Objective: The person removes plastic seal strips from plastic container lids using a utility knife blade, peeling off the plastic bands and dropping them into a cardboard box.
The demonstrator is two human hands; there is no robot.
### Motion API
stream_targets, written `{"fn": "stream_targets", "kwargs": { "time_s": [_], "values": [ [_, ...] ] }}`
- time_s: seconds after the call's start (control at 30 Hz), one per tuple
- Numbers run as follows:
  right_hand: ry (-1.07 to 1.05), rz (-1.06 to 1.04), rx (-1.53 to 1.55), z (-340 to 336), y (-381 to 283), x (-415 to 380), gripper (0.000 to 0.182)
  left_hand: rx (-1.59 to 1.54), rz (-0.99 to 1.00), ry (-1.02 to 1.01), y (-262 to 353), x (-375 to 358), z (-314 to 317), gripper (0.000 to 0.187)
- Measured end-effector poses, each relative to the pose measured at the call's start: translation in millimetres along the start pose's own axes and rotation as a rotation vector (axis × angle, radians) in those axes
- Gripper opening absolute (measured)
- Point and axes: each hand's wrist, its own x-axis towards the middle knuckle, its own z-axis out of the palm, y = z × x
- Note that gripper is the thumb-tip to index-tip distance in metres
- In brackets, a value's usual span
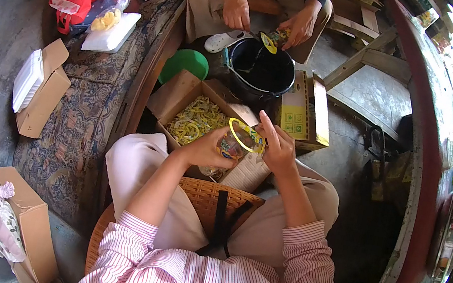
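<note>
My left hand (pixel 206 149) is wrapped around a clear plastic cup (pixel 232 145) with coloured print. A yellow ring (pixel 247 136) circles the cup's mouth, which tilts up toward me. At the ring's right side is my right hand (pixel 280 149), its index finger raised and its other fingers curled against the cup's edge; their exact grip is partly hidden. Just beyond my hands, a cardboard box (pixel 182 89) holds a heap of yellow rings and strips (pixel 199 118). Another clear cup (pixel 212 171) partly shows below my left hand.
Opposite me, a co-worker's hands (pixel 300 25) hold a printed cup (pixel 272 40) over a black bucket (pixel 261 70). A green round lid or basin (pixel 186 67) and a yellow-sided carton (pixel 296 117) flank it. A wooden frame (pixel 366 57) stands right; boxes and bags lie left.
</note>
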Motion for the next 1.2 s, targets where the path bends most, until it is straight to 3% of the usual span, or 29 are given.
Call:
{"fn": "stream_targets", "kwargs": {
  "time_s": [0.27, 0.57, 1.2],
  "values": [
    [-0.002, 0.001, 0.084, -2, -9, 0, 0.053, -0.228, -0.208, -0.085, 11, -10, 0, 0.065],
    [0.028, 0.006, 0.193, 0, -12, 0, 0.052, -0.437, -0.080, -0.351, -10, -3, -4, 0.046],
    [-0.022, 0.102, 0.259, -2, -18, -3, 0.064, -0.757, -0.125, -0.506, -25, -1, -1, 0.051]
  ]
}}
